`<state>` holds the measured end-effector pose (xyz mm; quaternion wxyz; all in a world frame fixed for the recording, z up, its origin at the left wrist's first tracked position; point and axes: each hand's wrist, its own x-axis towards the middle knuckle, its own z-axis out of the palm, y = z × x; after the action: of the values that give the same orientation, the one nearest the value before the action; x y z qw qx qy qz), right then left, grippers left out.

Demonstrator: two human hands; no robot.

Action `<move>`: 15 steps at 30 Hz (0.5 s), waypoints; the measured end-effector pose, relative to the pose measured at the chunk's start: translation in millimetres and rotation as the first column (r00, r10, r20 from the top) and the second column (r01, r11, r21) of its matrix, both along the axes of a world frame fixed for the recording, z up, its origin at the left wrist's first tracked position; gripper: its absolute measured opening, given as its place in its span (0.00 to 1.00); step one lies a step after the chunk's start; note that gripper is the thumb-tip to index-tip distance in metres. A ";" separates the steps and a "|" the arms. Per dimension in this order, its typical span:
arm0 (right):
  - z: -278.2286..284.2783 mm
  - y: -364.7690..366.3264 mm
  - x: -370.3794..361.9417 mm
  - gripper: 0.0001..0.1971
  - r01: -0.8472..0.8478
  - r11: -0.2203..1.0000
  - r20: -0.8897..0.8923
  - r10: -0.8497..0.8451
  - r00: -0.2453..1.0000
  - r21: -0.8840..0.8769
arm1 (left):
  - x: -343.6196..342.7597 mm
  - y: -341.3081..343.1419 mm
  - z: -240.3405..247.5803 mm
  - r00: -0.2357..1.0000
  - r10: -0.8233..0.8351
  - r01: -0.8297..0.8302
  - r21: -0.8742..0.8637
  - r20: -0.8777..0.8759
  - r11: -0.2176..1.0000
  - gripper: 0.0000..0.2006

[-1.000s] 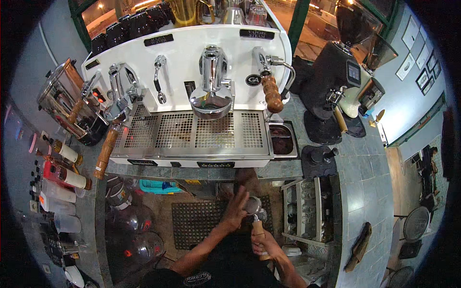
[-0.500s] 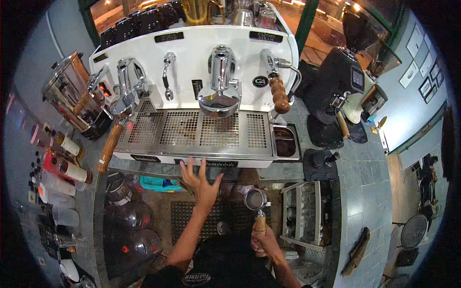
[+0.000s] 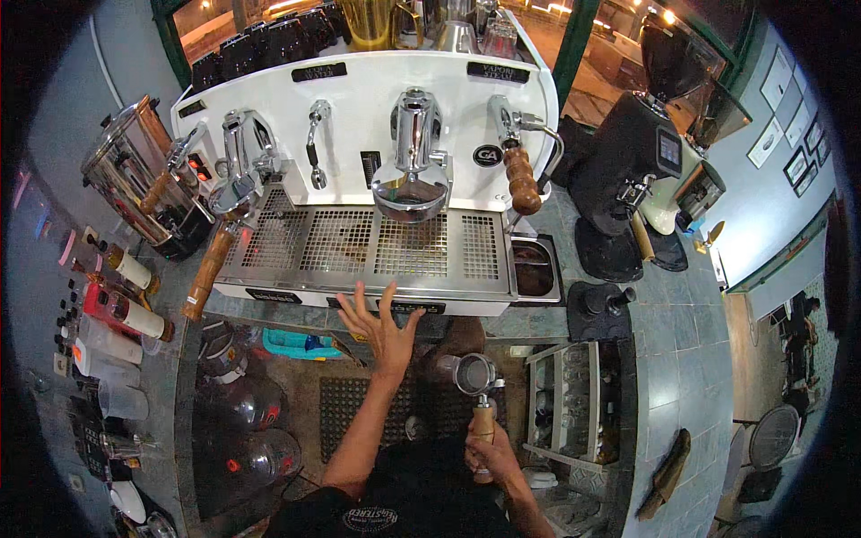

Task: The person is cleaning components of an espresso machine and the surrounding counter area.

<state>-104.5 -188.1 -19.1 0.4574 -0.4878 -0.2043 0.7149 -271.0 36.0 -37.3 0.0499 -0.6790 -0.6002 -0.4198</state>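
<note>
Portafilter (image 3: 482, 417) first: we had it in our right hand (image 3: 495, 453), just short of the counter's front edge, above the floor. That hand was wrapped around the pale wooden handle, so it was the nearer of the two. The long axis ran almost straight away from us, handle toward our body, round metal basket (image 3: 473, 375) toward the machine. The basket faced upward, grey inside; we could not tell whether anything lay in it. From there the bare chrome group head (image 3: 414, 184) stood farther away and somewhat to the left.

Our left hand (image 3: 386, 339) held nothing. Its fingers were spread wide, near the basket but apart from it, on its left and slightly farther forward. Its fingertips were at the dark button strip (image 3: 432, 308) along the machine's front; we could not tell whether they touched.

Beyond them, the espresso machine (image 3: 354, 117) carried a gridded drip tray (image 3: 408, 247), with a second portafilter (image 3: 211, 264) at its left group. To the right stood a black tamper stand (image 3: 598, 305) and, behind it, a black grinder (image 3: 619, 148).
</note>
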 end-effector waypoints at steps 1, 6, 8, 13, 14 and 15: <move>1.7 -1.5 -0.5 0.14 0.001 1.000 -0.001 -0.001 1.000 0.000 | 1.3 -1.1 0.7 1.000 -0.025 0.025 0.006 0.019 1.000 0.41; -4.3 -5.2 0.0 0.14 0.023 0.999 0.009 -0.023 1.000 -0.040 | 8.0 -1.5 -14.1 0.925 0.038 -0.027 -0.034 0.378 0.999 0.59; -5.5 -5.9 0.0 0.14 0.028 0.998 0.014 -0.027 1.000 -0.048 | 9.1 -2.9 -8.0 0.915 0.098 -0.040 -0.153 0.391 0.987 0.64; -0.7 -2.3 -3.8 0.12 0.033 0.998 0.025 -0.031 0.999 -0.057 | 8.4 -4.0 -3.2 0.930 0.119 -0.065 -0.162 0.347 0.985 0.69; -1.7 -0.9 -3.5 0.12 0.030 0.998 0.027 -0.028 0.999 -0.052 | 8.4 -3.5 -4.4 0.930 0.119 -0.065 -0.162 0.348 0.985 0.69; -2.4 0.2 -3.3 0.12 0.027 0.999 0.030 -0.025 0.999 -0.047 | 8.4 -2.7 -6.6 0.932 0.127 -0.071 -0.170 0.341 0.983 0.69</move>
<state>-107.8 -187.9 -21.5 0.4519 -0.5116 -0.1876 0.7063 -262.6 33.3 -43.9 -0.0894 -0.5641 -0.6638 -0.4829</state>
